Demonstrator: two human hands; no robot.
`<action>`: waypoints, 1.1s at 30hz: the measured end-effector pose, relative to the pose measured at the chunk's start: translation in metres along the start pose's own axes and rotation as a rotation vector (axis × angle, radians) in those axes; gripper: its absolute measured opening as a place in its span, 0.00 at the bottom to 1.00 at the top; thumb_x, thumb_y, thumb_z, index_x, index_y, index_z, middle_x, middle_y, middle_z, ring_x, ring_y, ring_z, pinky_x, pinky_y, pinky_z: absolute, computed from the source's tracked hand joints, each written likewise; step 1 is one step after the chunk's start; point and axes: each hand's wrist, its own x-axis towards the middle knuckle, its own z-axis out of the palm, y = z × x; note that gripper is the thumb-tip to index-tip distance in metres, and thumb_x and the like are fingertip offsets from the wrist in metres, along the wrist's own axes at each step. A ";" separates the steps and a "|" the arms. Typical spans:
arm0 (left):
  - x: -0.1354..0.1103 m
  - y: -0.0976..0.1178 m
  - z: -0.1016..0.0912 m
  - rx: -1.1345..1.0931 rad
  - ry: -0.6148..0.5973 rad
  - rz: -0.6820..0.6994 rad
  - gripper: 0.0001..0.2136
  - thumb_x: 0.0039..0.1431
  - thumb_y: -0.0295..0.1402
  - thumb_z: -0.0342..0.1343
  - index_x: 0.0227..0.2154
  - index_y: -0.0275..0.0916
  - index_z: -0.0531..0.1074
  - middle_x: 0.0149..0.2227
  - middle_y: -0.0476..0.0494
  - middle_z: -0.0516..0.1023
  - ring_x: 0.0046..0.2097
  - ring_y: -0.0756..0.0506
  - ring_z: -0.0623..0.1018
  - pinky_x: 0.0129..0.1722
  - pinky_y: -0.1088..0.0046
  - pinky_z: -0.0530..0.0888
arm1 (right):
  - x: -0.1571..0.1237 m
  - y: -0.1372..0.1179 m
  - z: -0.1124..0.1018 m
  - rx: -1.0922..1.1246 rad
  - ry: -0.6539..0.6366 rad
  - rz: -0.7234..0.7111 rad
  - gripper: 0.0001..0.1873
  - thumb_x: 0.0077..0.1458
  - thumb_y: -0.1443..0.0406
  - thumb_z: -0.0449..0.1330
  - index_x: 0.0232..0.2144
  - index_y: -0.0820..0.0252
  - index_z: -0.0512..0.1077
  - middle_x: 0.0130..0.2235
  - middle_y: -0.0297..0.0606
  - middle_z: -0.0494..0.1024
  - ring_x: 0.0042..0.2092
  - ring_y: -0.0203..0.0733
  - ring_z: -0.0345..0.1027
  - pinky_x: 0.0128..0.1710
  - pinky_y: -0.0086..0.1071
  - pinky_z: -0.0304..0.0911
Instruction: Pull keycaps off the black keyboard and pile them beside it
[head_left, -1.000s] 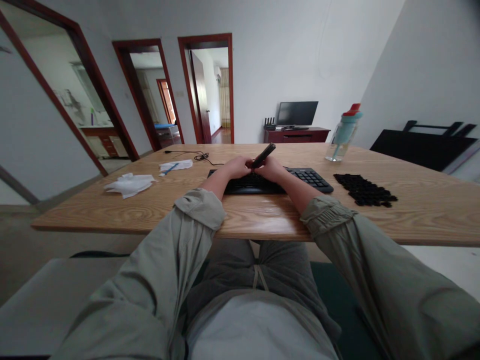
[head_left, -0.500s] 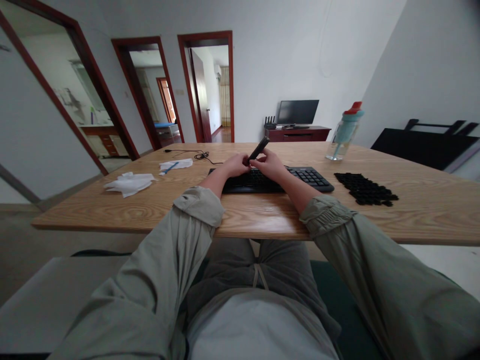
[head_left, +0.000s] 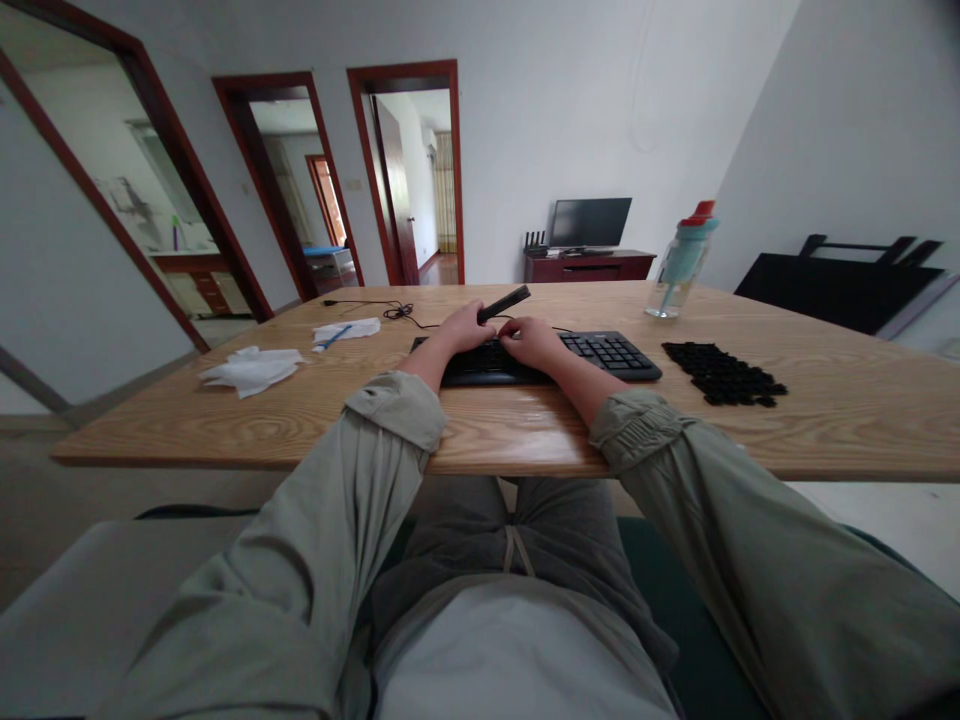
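Observation:
A black keyboard (head_left: 611,350) lies flat on the wooden table in front of me, its right-hand keys showing and its middle partly hidden under my hands. My left hand (head_left: 463,328) is closed around a black stick-shaped tool (head_left: 506,302), which slants up to the right above the keyboard. The tool's lower end is hidden in my fingers. My right hand (head_left: 531,343) rests over the keyboard's middle with its fingers pinched low at the keys; whatever is between the fingertips is too small and hidden to make out.
Loose black keycaps (head_left: 724,375) lie in a patch to the right. A water bottle (head_left: 682,265) stands behind them. On the left are a crumpled white tissue (head_left: 253,370), another tissue (head_left: 367,328) with a blue stick (head_left: 332,338), and a coiled cable (head_left: 397,311).
The black tool has tipped from steep to flatter, and now only my left hand holds it. My right hand has come off it and moved down to the keys.

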 end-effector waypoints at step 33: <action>0.012 0.001 0.029 -0.292 0.250 -0.151 0.17 0.64 0.42 0.48 0.35 0.32 0.75 0.36 0.34 0.80 0.38 0.42 0.78 0.38 0.70 0.70 | 0.002 -0.006 0.004 -0.196 -0.192 -0.214 0.17 0.61 0.64 0.53 0.48 0.54 0.78 0.49 0.39 0.78 0.48 0.42 0.70 0.50 0.31 0.61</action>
